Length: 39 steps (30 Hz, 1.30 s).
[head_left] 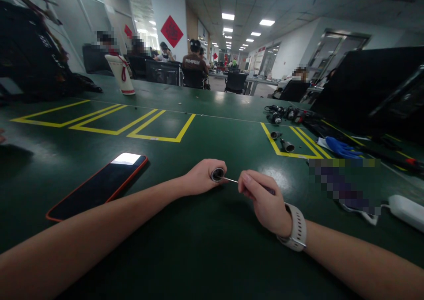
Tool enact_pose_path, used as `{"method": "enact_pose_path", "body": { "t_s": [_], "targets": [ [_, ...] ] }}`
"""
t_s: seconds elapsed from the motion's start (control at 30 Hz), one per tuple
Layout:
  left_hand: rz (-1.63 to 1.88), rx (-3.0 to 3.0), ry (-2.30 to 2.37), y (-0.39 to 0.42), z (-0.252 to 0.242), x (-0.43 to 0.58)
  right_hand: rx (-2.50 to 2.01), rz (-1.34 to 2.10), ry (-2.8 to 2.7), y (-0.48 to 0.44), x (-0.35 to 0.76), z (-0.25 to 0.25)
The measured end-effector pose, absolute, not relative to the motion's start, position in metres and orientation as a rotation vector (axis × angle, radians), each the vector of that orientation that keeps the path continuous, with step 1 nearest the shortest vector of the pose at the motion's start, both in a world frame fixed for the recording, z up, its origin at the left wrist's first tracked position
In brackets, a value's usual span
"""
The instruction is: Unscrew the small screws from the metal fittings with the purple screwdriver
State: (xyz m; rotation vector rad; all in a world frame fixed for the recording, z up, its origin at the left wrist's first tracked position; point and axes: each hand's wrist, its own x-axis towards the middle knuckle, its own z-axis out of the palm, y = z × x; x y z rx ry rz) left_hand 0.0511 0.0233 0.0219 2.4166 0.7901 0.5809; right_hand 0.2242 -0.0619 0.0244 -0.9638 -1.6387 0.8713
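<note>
On a green tabletop [212,132], the left hand [200,177] has its fingers clamped around a small dark metal cylinder [217,174]. The right hand [265,203] pinches a thin silver-tipped tool [230,179], its tip at the cylinder's open end. Probing deeper would likely need a steady hold.

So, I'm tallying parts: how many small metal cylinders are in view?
3: one cylinder in the left hand; a second and third inside the right yellow outline. The dark pile behind may hide more.
</note>
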Motion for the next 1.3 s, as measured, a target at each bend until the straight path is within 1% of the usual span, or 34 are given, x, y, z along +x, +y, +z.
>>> {"method": "enact_pose_path", "body": {
  "t_s": [0.1, 0.2, 0.37, 0.57, 0.67, 0.77, 0.9, 0.97, 1.03, 1.2, 1.3],
  "targets": [
    [0.582, 2.455, 0.782, 0.024, 0.020, 0.052, -0.949, 0.601, -1.834, -0.070, 0.222, 0.034],
    [0.585, 2.515, 0.763, 0.025, 0.018, 0.053, -1.001, 0.517, -1.951, -0.075, 0.219, 0.040],
    [0.586, 2.510, 0.750, 0.024, 0.018, 0.052, -0.999, 0.718, -1.864, -0.068, 0.220, 0.036],
    [0.562, 2.456, 0.771, 0.023, 0.021, 0.051, -0.981, 1.181, -1.377, -0.055, 0.224, 0.022],
    [0.569, 2.440, 0.788, 0.023, 0.021, 0.051, -0.935, 1.334, -1.166, -0.053, 0.222, 0.020],
    [0.580, 2.423, 0.781, 0.023, 0.020, 0.051, -0.954, 1.281, -1.200, -0.055, 0.221, 0.023],
    [0.598, 2.434, 0.761, 0.024, 0.019, 0.051, -1.010, 0.914, -1.653, -0.063, 0.221, 0.032],
    [0.616, 2.440, 0.759, 0.025, 0.018, 0.051, -1.009, 0.857, -1.753, -0.065, 0.221, 0.033],
    [0.637, 2.418, 0.756, 0.025, 0.018, 0.050, -1.015, 0.922, -1.700, -0.065, 0.221, 0.030],
    [0.687, 2.331, 0.744, 0.025, 0.019, 0.050, -0.973, 1.215, -1.347, -0.058, 0.221, 0.019],
    [0.703, 2.303, 0.733, 0.024, 0.020, 0.050, -0.923, 1.296, -1.241, -0.057, 0.218, 0.019]
  ]
}}
